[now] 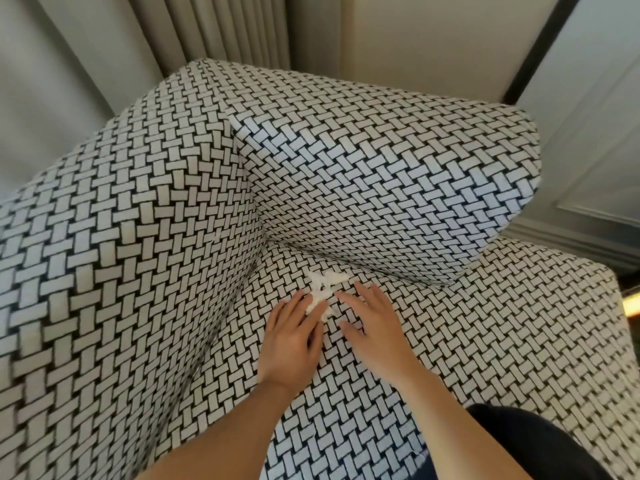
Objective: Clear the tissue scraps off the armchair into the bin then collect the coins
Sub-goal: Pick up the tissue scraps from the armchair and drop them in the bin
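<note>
White tissue scraps (323, 285) lie bunched on the seat of the armchair (485, 341), close to its back left corner. My left hand (294, 336) rests on the seat with its fingers over the near part of the pile, some tissue gathered under the fingertips. My right hand (375, 322) lies flat on the seat just right of the scraps, fingers apart and holding nothing. No coins and no bin show in this view.
The armchair's high left arm (121, 254) and padded backrest (398, 174) close in the corner where the scraps lie. Grey curtains (207, 26) hang behind. A white panelled wall (595, 150) stands to the right. A dark cloth shape (530, 441) shows at the bottom right.
</note>
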A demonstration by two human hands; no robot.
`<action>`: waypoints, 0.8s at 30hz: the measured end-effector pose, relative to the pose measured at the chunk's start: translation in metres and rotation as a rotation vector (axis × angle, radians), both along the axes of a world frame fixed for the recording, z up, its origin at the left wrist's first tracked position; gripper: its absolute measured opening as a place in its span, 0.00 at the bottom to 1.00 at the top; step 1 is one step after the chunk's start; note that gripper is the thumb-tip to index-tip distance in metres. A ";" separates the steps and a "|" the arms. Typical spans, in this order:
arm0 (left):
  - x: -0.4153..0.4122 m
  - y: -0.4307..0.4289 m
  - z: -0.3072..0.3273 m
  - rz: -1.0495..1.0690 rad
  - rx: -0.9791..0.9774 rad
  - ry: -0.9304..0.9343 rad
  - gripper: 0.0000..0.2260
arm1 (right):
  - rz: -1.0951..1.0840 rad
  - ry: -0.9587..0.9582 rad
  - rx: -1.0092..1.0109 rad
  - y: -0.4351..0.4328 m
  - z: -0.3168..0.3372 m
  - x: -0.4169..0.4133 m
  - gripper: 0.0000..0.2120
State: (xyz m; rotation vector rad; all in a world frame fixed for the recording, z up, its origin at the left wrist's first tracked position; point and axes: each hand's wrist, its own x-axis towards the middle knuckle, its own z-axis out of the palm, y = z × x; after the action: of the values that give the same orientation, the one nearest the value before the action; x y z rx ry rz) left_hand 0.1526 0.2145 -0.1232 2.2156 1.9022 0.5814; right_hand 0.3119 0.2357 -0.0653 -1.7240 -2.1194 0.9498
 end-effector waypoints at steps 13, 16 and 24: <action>-0.002 -0.001 -0.008 -0.027 0.044 -0.029 0.17 | -0.118 0.155 0.166 0.042 -0.031 -0.017 0.16; -0.001 -0.001 -0.009 -0.027 0.053 -0.041 0.17 | -0.160 0.282 0.135 0.039 -0.023 -0.014 0.15; 0.000 0.002 0.000 0.032 0.007 -0.108 0.16 | -0.213 0.450 0.020 0.006 0.009 0.007 0.15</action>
State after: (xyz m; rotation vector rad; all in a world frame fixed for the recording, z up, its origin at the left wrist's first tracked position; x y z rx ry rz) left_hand 0.1525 0.2168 -0.1233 2.1156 1.8876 0.6993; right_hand 0.3187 0.2417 -0.0565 -1.5120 -1.6216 1.1208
